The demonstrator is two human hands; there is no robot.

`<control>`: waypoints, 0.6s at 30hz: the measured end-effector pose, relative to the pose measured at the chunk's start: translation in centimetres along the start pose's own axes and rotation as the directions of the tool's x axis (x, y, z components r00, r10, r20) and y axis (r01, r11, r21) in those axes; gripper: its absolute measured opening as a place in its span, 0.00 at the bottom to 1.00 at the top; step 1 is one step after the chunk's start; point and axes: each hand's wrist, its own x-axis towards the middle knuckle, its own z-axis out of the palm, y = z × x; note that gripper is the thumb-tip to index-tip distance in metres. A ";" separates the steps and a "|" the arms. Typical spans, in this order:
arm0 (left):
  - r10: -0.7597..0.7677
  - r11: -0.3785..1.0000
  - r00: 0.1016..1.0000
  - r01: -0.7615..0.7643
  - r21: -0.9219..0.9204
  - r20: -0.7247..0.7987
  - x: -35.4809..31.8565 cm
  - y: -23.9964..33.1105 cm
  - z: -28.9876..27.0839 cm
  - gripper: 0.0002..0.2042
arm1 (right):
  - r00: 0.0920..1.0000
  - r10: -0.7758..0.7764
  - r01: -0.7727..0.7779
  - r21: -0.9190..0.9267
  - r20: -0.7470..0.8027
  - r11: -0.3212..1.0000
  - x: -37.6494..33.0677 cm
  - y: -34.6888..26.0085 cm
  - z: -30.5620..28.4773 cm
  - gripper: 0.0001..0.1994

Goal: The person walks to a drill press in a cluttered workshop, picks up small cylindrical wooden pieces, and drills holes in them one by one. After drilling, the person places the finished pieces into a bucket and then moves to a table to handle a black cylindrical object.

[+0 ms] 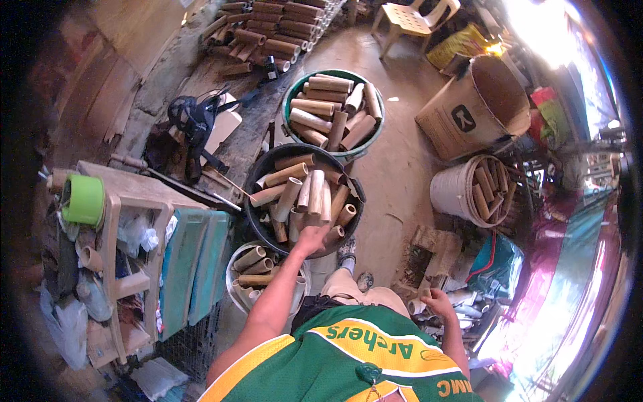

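Note:
My left hand (313, 238) reaches into a round black tub (250, 213) of cut bamboo tubes. Its fingers are closed round the near ends of a few pale bamboo tubes (316, 193), which point away from me. Other brown and tan tubes lie loose around them in the tub. Over at my right side, my right hand (439, 303) is low with its fingers curled. A short tube (416, 307) sits right beside those fingers; what they grip, if anything, I cannot make out.
Beyond the black tub stands a green-rimmed tub (382, 127) full of tubes. White buckets with tubes stand at near left (232, 281) and right (450, 191). A cardboard box (439, 124), a plastic chair (408, 21), stacked tubes (278, 30) and a wooden rack (134, 281) surround the floor.

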 end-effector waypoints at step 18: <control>0.347 0.935 0.460 -0.240 -0.261 0.817 -15.5 12.2 24.2 0.19 | 0.930 -0.163 0.361 0.730 -0.330 0.580 -15.6 -3.2 9.1 0.34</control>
